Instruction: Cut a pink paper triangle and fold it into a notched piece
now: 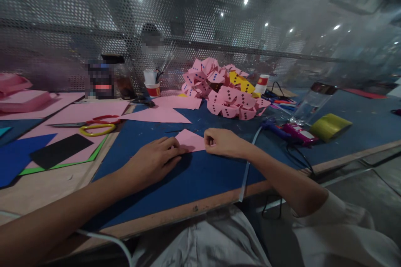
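Observation:
A small folded piece of pink paper [190, 138] lies on the blue tabletop between my two hands, with a pointed top edge. Bent fingers of my left hand [159, 156] press its left end against the table, the thumb lower and nearer me. My right hand [226, 143] is curled into a fist on the right end, fingers closed over the paper there. Both ends of the piece are partly hidden by my hands. Just behind it are larger flat pink sheets [156, 115] and a heap of folded pink paper pieces [232, 102] with dark dots.
Red-and-yellow-handled scissors [98, 126] lie on paper at left, near a black sheet [61, 151]. A paper cup [152, 89] stands behind. At right are a clear bottle [308, 106], a magenta device [299, 133] with a cable, and a yellow-green roll [330, 127]. A pale strip [246, 179] hangs over the front edge.

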Available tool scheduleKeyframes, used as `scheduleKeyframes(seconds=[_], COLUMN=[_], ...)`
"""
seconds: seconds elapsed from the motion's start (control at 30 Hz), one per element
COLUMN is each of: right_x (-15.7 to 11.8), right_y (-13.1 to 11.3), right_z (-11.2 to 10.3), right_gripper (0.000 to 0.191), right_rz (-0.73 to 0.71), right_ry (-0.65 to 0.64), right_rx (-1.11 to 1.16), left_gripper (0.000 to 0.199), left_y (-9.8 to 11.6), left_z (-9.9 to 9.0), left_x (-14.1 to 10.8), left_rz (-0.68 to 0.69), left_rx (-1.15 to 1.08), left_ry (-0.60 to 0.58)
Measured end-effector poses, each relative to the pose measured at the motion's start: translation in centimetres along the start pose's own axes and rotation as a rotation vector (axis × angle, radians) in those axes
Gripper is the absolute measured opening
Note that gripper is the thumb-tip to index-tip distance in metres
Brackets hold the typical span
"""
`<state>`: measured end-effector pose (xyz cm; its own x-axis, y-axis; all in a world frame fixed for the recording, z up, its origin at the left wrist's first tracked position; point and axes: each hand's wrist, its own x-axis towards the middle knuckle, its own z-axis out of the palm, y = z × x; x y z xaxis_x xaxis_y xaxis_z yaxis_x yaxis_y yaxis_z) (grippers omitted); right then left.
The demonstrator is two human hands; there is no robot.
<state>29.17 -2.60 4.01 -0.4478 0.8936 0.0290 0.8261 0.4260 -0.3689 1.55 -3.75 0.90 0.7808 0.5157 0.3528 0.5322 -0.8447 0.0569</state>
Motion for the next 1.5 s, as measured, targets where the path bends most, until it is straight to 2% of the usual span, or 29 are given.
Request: scheduleKeyframes(seconds=[0.47, 0.77, 1.27, 1.5], right_x=[-0.6, -0.6, -1.2, -1.4], right_y=[0.4, 1.2, 1.5, 1.7], right_z=[-2.0, -2.3, -4.0, -4.3], right_gripper=[0.005, 0.006, 0.006, 0.004], right_rz=[0.035, 0.037, 0.087, 0.084], right_ry=[-0.095, -0.124, -0.215, -0.209], right_rx=[-0.041, -0.098, -0.147, -0.211], left_gripper=[0.041, 0.04, 0.04, 0.04], left_y=[-0.1, 0.0, 0.0, 0.0], left_z=[-0.1, -0.1, -0.1, -0.1], left_x=[-0.1, 0.0, 0.0, 0.1], left_rz=[-0.024, -0.018, -0.026, -0.034], left_rx=[-0.015, -0.001, -0.004, -0.014], left_ry=[-0.022, -0.018, -0.034, -0.03])
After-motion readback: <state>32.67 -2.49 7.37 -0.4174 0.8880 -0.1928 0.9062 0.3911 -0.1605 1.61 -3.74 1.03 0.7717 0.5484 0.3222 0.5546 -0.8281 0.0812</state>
